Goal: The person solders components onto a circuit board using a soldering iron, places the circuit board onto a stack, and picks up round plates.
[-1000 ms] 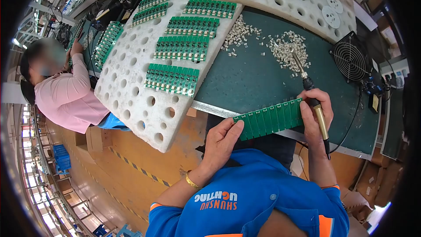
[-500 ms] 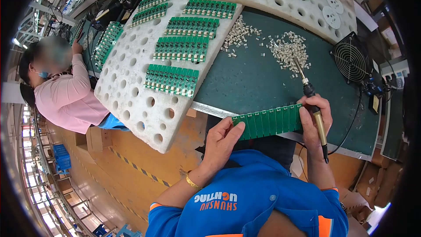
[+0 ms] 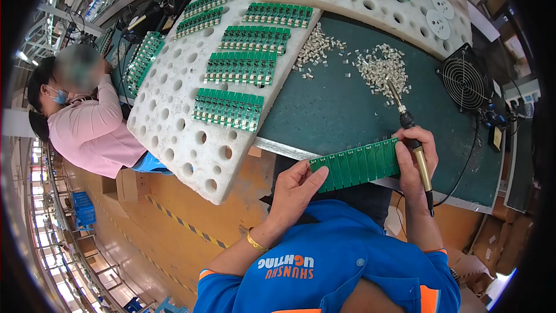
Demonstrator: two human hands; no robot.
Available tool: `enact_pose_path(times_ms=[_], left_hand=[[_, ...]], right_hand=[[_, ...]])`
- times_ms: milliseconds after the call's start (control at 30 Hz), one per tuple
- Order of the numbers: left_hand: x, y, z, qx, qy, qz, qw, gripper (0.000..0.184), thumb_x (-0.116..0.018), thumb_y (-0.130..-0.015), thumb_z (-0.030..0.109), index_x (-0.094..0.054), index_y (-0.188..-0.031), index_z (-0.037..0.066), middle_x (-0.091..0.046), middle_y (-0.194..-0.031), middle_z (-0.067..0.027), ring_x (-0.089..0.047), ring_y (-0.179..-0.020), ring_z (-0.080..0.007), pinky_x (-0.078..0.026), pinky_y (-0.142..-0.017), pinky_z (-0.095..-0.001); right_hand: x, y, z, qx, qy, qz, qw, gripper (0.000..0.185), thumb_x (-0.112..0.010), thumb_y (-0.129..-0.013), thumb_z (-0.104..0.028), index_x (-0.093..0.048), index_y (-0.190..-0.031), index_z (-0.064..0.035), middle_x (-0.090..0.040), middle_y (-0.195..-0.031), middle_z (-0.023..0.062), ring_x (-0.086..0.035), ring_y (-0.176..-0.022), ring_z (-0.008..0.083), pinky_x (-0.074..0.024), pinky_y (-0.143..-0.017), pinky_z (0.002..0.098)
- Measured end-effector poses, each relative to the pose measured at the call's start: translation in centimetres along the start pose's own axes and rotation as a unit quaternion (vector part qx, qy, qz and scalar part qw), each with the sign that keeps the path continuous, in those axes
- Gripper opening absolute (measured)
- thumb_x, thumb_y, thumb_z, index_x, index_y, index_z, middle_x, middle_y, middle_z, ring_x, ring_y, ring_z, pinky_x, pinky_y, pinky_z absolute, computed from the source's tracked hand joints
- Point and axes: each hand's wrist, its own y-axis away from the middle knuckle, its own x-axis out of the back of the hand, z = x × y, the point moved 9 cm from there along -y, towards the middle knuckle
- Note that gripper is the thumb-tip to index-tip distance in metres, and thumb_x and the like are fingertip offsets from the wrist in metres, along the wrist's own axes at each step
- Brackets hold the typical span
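A long green circuit board panel (image 3: 359,165), scored into several narrow strips, spans the space between my hands at the table's front edge. Its left end is pinched by my left hand (image 3: 296,190), thumb lying on the face. My right hand (image 3: 414,162) grips the panel's right end and also holds a soldering iron (image 3: 423,168) with a brass-coloured handle. The iron's metal tip points away from me, over a pile of small white pinned components (image 3: 382,69). Thin pins stick up along the panel's far edge.
White foam boards with holes (image 3: 174,116) carry rows of populated green circuit boards (image 3: 229,109). A black fan (image 3: 465,78) stands at the right, near the iron's cable. More white components (image 3: 318,46) lie beside the foam. A co-worker in pink (image 3: 90,122) sits at the left.
The panel's left end has dropped slightly towards me with my left hand, so the panel slopes more. My right hand stays nearly still. The co-worker's head and arm have shifted.
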Motion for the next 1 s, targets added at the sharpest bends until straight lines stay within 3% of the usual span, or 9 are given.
enact_pose_path(times_ms=[333,500,600,700,733,800,833,900,1000], left_hand=[[0.3,-0.2,-0.4,0.001,0.032,0.005,0.999,0.029,-0.058,-0.096,0.025,-0.055,-0.073,0.007,-0.04,-0.064,0.0091,-0.032,-0.062,-0.0011,-0.027,-0.053,-0.0204],[0.4,-0.4,-0.5,-0.002,-0.013,0.008,1.0,0.029,-0.06,-0.094,0.031,-0.054,-0.074,0.011,-0.043,-0.062,0.0089,-0.032,-0.054,0.0,-0.024,-0.048,-0.0191],[-0.5,-0.3,-1.4,0.049,0.036,-0.064,0.996,0.023,-0.06,-0.095,0.024,-0.056,-0.079,0.007,-0.046,-0.069,0.0091,-0.036,-0.065,-0.0005,-0.03,-0.056,-0.0196],[0.2,-0.2,-0.2,0.023,0.034,-0.067,0.997,0.02,-0.062,-0.094,0.022,-0.06,-0.085,0.004,-0.045,-0.069,0.0089,-0.037,-0.065,-0.0001,-0.032,-0.055,-0.0194],[0.1,-0.1,0.3,0.02,0.03,-0.067,0.997,0.02,-0.062,-0.094,0.022,-0.06,-0.085,0.004,-0.045,-0.069,0.0089,-0.037,-0.065,-0.0001,-0.032,-0.055,-0.0194],[2.0,0.7,4.7,-0.157,-0.09,0.077,0.981,0.013,-0.065,-0.09,0.016,-0.065,-0.094,0.003,-0.048,-0.066,0.0065,-0.037,-0.054,-0.0016,-0.03,-0.049,-0.0198],[1.8,0.9,5.6,-0.159,-0.093,0.075,0.98,0.013,-0.065,-0.09,0.016,-0.065,-0.094,0.003,-0.048,-0.066,0.0065,-0.037,-0.054,-0.0016,-0.03,-0.049,-0.0198],[1.0,3.8,11.3,-0.368,-0.298,0.153,0.867,0.01,-0.067,-0.087,0.007,-0.066,-0.094,0.001,-0.052,-0.067,0.0013,-0.043,-0.054,-0.0048,-0.033,-0.049,-0.0206],[-0.1,3.8,11.5,-0.421,-0.352,0.142,0.824,0.009,-0.068,-0.083,0.005,-0.067,-0.091,0.002,-0.054,-0.066,-0.0056,-0.048,-0.051,-0.013,-0.036,-0.048,-0.025]], right_hand=[[0.2,0.1,0.4,-0.034,-0.002,0.026,0.999,0.022,-0.058,-0.085,0.005,-0.055,-0.105,-0.0025,-0.06,-0.091,0.0075,-0.057,-0.08,0.0106,-0.0462,-0.071,0.0229],[0.4,0.2,1.0,-0.03,0.006,0.035,0.999,0.02,-0.057,-0.084,0.006,-0.057,-0.103,-0.0023,-0.06,-0.091,0.0069,-0.056,-0.081,0.0112,-0.0462,-0.075,0.0247],[0.8,0.1,1.5,-0.042,0.019,0.047,0.998,0.021,-0.057,-0.084,0.005,-0.057,-0.103,-0.0026,-0.061,-0.091,0.0065,-0.056,-0.08,0.0111,-0.0461,-0.073,0.0245],[0.6,-0.1,0.3,0.005,0.119,0.064,0.991,0.02,-0.058,-0.083,0.005,-0.058,-0.101,-0.0027,-0.061,-0.089,0.0073,-0.057,-0.077,0.0117,-0.0464,-0.07,0.0249],[0.8,0.1,0.6,0.0,0.087,0.088,0.992,0.018,-0.058,-0.082,0.006,-0.058,-0.099,-0.0022,-0.062,-0.087,0.0082,-0.057,-0.072,0.0132,-0.0467,-0.066,0.0257],[0.8,0.0,-0.1,0.043,0.1,0.094,0.99,0.018,-0.058,-0.082,0.006,-0.058,-0.098,-0.0019,-0.061,-0.086,0.0089,-0.057,-0.071,0.014,-0.0468,-0.065,0.026],[0.8,0.1,-0.8,0.083,0.118,0.098,0.985,0.017,-0.058,-0.082,0.006,-0.058,-0.098,-0.0015,-0.061,-0.086,0.0095,-0.057,-0.069,0.0148,-0.0468,-0.064,0.0263],[0.9,0.1,-0.9,0.088,0.116,0.099,0.984,0.017,-0.058,-0.082,0.006,-0.058,-0.098,-0.0011,-0.061,-0.085,0.0102,-0.057,-0.069,0.0155,-0.0469,-0.063,0.0266],[1.1,0.3,-1.0,0.093,0.109,0.105,0.984,0.017,-0.058,-0.082,0.007,-0.057,-0.097,-0.0003,-0.061,-0.084,0.0114,-0.057,-0.069,0.0166,-0.0469,-0.063,0.027]])
